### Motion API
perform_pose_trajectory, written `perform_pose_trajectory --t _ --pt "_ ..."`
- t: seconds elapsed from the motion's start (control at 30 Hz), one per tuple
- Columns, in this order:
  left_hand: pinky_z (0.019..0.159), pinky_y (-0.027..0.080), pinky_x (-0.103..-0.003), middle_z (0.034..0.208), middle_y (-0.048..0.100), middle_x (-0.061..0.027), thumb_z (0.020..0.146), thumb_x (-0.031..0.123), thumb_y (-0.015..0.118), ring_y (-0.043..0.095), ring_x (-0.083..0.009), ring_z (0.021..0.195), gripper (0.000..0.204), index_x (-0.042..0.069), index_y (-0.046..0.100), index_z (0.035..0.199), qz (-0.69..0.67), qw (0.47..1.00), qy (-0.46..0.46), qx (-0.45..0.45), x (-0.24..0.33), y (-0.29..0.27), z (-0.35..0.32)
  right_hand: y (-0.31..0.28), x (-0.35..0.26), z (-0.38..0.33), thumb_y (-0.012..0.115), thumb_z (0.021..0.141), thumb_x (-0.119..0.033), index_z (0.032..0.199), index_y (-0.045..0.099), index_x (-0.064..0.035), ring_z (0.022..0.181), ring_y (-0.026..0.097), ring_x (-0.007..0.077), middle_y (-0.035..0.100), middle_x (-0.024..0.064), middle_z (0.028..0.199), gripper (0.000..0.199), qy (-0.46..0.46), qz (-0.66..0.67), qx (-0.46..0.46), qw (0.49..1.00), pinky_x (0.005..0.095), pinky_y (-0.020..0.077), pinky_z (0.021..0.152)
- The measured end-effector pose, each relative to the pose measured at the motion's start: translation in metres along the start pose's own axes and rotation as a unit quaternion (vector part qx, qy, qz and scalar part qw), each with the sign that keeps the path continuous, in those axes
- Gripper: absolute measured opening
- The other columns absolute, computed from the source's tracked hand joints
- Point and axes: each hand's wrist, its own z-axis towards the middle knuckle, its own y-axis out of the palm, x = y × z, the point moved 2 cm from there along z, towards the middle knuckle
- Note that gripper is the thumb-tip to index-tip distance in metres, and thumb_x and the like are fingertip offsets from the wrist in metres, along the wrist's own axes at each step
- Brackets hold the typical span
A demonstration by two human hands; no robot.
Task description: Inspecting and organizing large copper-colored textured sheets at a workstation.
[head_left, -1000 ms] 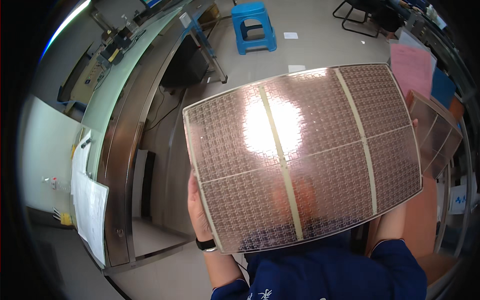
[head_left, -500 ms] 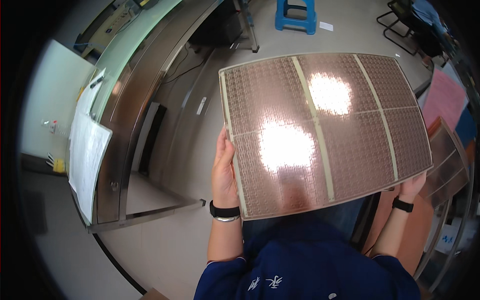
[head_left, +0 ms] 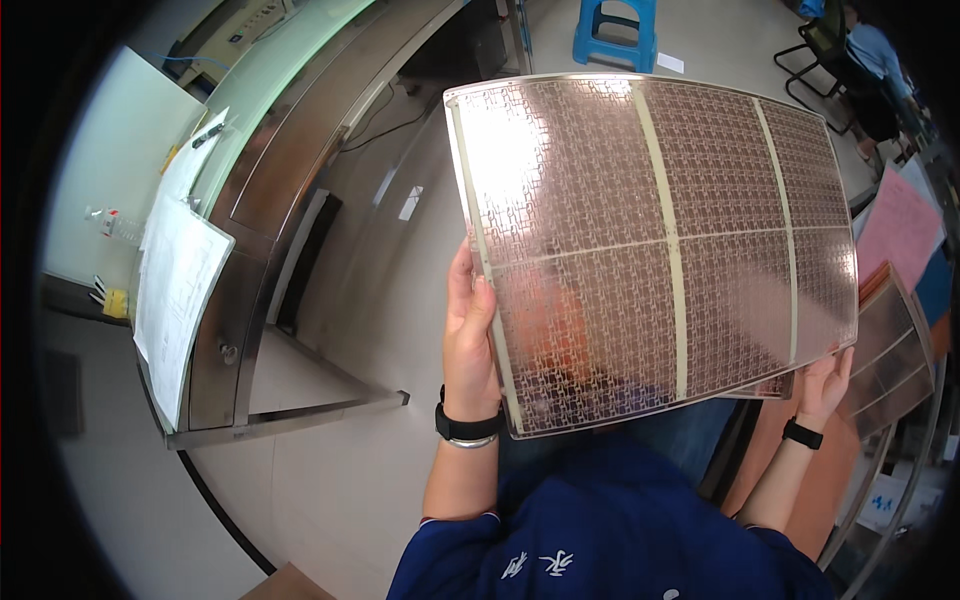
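I hold up a large copper-coloured circuit board panel [head_left: 580,300], with a fine repeated pattern and pale strips dividing it into several blocks. My left hand [head_left: 470,345] grips its left edge, the thumb on the near side and the fingers partly hidden by the panel. At the lower right corner my right hand [head_left: 824,385] is closed on the edge, its fingertips partly hidden. Bright glare covers the panel's upper left block. Beyond my right hand, a similar copper panel [head_left: 888,365] leans on a stack.
To the left stands a metal-framed table [head_left: 225,330] with paper sheets [head_left: 180,290] on it. A blue stool [head_left: 615,35] is on the floor at the back. A pink sheet [head_left: 898,225] lies to the right. A seated person [head_left: 880,65] is at the far right.
The panel has tilted and shifted slightly, its top edge rising. Glare has slid from its middle to its upper left. Both hands keep their hold, the left one having moved a little right.
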Motion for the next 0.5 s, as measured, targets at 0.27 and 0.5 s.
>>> perform_pose_trajectory --t 0.27,0.5 --pt "0.100 0.034 -0.033 0.133 0.041 -0.0066 0.093 0.014 0.046 0.042 -0.0174 0.119 0.047 0.010 0.029 0.136 -0.035 0.997 0.043 -0.046 -0.001 -0.007 -0.007 -0.011 0.001 -0.002 0.047 0.094 -0.019 0.107 0.056 -0.0076 0.096 0.059 0.0111 0.063 0.0028 0.102 0.020 -0.036 0.037 0.074 0.996 0.0261 0.0490 0.084" --pt "0.098 0.036 -0.031 0.129 0.045 -0.0085 0.091 0.012 0.050 0.047 -0.0167 0.114 0.049 0.009 0.030 0.136 -0.031 0.997 0.065 -0.010 -0.006 -0.017 -0.009 -0.002 0.007 -0.006 0.048 0.093 -0.015 0.107 0.056 -0.0063 0.097 0.060 0.0120 0.063 0.0042 0.105 0.019 -0.094 0.034 0.084 0.991 0.0286 0.0477 0.089"
